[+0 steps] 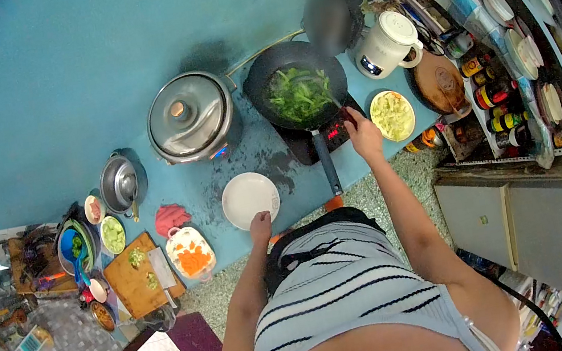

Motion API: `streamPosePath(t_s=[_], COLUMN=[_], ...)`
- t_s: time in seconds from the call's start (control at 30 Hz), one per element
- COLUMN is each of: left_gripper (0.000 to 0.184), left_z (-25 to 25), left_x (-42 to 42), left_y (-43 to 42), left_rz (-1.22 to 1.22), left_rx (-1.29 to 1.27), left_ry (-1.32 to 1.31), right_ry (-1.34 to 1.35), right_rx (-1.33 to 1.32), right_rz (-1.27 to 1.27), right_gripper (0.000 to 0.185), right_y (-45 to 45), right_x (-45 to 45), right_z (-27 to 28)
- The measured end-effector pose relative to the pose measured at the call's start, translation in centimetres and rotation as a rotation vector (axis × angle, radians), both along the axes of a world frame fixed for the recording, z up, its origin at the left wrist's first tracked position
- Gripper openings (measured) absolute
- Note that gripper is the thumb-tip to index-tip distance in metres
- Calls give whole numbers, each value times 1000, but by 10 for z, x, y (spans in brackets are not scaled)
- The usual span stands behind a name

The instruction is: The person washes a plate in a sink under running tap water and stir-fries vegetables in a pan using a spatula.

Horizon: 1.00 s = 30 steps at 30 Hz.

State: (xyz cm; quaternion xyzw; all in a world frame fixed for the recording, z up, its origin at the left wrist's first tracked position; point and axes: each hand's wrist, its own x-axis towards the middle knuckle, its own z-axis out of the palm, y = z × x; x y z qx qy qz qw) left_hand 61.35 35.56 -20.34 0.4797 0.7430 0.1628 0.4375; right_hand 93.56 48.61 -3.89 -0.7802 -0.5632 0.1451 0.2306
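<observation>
My right hand [363, 135] is closed round the handle of a spatula [333, 99], whose head is among green leafy vegetables [299, 96] in a black wok [267, 67]. The wok rests on an induction cooker [298, 145] with red lit digits, its handle [326, 161] pointing towards me. My left hand [261, 228] is at the near right rim of a white plate [249, 197], fingers closed on the edge. The plate looks bare. Just right of the wok stands a bowl of pale chopped vegetables [392, 116].
A lidded steel pot [188, 115] stands left of the wok, a white kettle [386, 43] to its right. Further left are a dish of orange slices [191, 254], a cutting board [127, 279] with a cleaver [161, 268], and small bowls. Shelves with bottles [496, 96] line the right.
</observation>
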Motion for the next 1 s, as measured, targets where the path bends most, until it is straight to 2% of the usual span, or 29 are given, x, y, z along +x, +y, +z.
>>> streamPosePath(t_s=[0.1,0.27,0.33,0.47,0.57,0.67,0.73,0.77,0.83,1.0], left_gripper=[26,26,27,27,27,28,28,28,27,26], left_z=[2,-3,0,-12,-13,-4,-1,0,4,4], left_x=[-1,-3,0,-2,-2,0,1,0,1,3], left_y=[-3,-8,-11,-10,-11,-10,-10,-9,-10,-12], left_rz=[-9,-25,12,-18,29,-28,-9,-8,9,1], left_rx=[15,-31,-15,45,34,47,31,32,35,38], left_ry=[26,56,22,30,-28,14,29,31,-35,11], right_ry=[48,195,406,361,379,311,91,93,308,279], right_rx=[35,-53,-96,-32,-86,-140,65,66,-89,-106], right_rz=[-103,-127,-115,-104,-142,-114,-42,-40,-43,4], right_gripper=[37,39,38,38,38,39,39,39,38,37], right_y=[0,14,15,3,1,4,9,9,6,-6], right_x=[6,10,15,16,14,8,3,4,2,-1], right_z=[-9,-28,-33,-34,-36,-23,-25,-25,-9,-21])
